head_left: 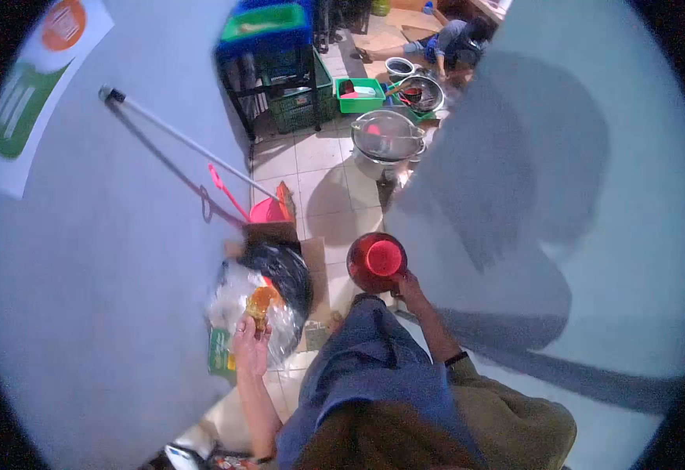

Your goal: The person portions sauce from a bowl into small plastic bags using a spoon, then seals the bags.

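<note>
My left hand (251,345) holds a small orange-brown piece (259,301) over a black rubbish bag (283,270) and clear plastic bags (233,294) on the floor by the left wall. My right hand (410,287) grips the rim of a red round bowl (375,261), held above the tiled floor. My blue-trousered leg (358,352) stands between the two hands.
A mop with a long white handle (178,137) and a pink dustpan (268,210) lean on the left wall. A large steel pot (385,139) stands on the tiles ahead. Green crates (291,106) sit on a rack. A person (456,47) crouches by basins far ahead.
</note>
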`<state>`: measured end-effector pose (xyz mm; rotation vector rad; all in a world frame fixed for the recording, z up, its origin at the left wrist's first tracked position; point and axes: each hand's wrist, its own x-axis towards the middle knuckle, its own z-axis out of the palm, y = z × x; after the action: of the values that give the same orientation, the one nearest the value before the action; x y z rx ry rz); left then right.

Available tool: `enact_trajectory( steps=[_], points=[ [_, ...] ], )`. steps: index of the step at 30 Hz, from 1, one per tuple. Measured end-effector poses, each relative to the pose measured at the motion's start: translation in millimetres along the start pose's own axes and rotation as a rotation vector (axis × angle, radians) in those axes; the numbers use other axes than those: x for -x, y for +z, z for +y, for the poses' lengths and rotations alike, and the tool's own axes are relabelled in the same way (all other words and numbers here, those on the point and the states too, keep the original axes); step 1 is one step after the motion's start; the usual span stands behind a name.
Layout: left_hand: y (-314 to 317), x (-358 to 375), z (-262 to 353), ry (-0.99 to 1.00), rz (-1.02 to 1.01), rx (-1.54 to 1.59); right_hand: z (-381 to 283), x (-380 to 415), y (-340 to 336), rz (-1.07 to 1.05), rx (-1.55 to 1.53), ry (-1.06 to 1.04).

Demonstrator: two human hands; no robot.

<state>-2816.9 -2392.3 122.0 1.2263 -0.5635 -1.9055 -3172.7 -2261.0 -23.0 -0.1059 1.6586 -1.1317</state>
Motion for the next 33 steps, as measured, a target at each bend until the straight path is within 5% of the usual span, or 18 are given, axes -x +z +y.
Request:
enact_trajectory(
  steps=[10,13,14,16,17,22,24,25,27,29,31,33],
  points=[
    [124.8,-142.8,27.2,0.002,0.182,0.154,-222.4,-289.5,11.1,0.125,-0.283,-0.314],
    [154.3,-170.8,23.4,-0.036,0.283,0.231,-300.5,-365.1,1.2,0.225,-0.203,-0.140],
    [164.0,-183.1,23.1,-0.038,0.309,0.247,-325.7,-379.5,-1.4,0.197,-0.154,-0.307],
    [178.8,-204.9,24.2,-0.074,0.349,0.252,-330.9,-469.0,-23.1,0.308,-0.118,-0.269],
    [186.1,-214.8,22.6,-0.095,0.369,0.256,-355.0,-479.1,-30.4,0.287,-0.075,-0.131],
    [194.2,-254.3,9.3,-0.201,0.559,0.239,-341.2,-604.6,-97.3,0.279,0.095,-0.155],
    [211.3,-270.1,5.1,-0.224,0.571,-0.022,-304.9,-658.4,-135.9,0.213,0.073,-0.206],
    [220.1,-276.6,3.1,-0.235,0.570,-0.152,-309.0,-660.4,-148.3,0.182,0.293,-0.171],
    [228.0,-284.3,-3.3,-0.258,0.569,0.119,-281.6,-693.2,-172.2,0.256,0.597,-0.439],
    [221.8,-289.5,-11.6,-0.276,0.442,0.089,-282.4,-697.2,-178.1,0.332,0.748,-0.355],
    [208.2,-289.5,-21.7,-0.298,0.421,-0.467,-290.5,-697.4,-176.2,0.391,0.868,-0.355],
    [222.0,-301.6,-21.7,-0.323,0.488,-0.453,-283.2,-706.2,-181.5,0.442,0.958,-0.446]
  ],
)
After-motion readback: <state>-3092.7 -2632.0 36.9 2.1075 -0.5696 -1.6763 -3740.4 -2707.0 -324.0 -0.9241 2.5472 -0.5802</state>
